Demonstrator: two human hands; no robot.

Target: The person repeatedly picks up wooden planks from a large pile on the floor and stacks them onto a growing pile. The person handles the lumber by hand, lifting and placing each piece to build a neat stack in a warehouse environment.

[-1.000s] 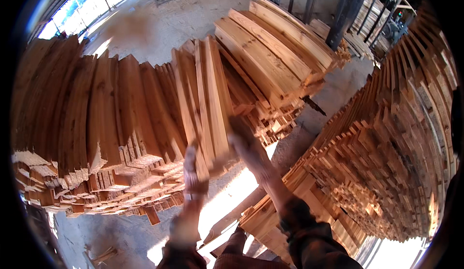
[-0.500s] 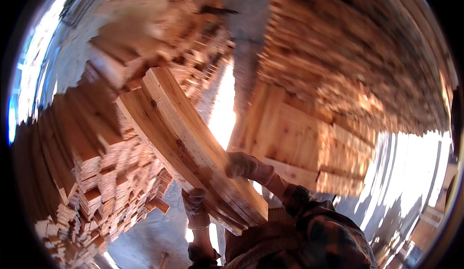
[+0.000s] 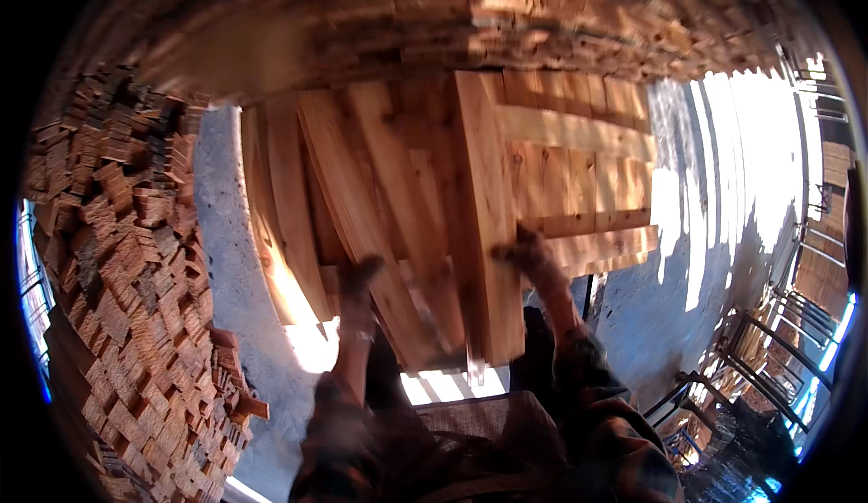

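Both hands carry a bundle of boards [image 3: 425, 232] in front of the chest. Long axis runs away from the body, near ends toward the belly, far ends over the wooden pallet [image 3: 579, 187]. Left hand [image 3: 359, 282] under the left edge, right hand [image 3: 526, 254] on the right edge; both touch the wood, about equally near. Blur: cannot tell if fingers are curled or spread. Stacked lumber [image 3: 127, 277] to the left, concrete floor [image 3: 235, 259] between

An outdoor timber yard: tall stacks of cut wood [image 3: 127, 259] rise beside a sunlit concrete floor [image 3: 231, 268], with boards [image 3: 398, 205] everywhere.
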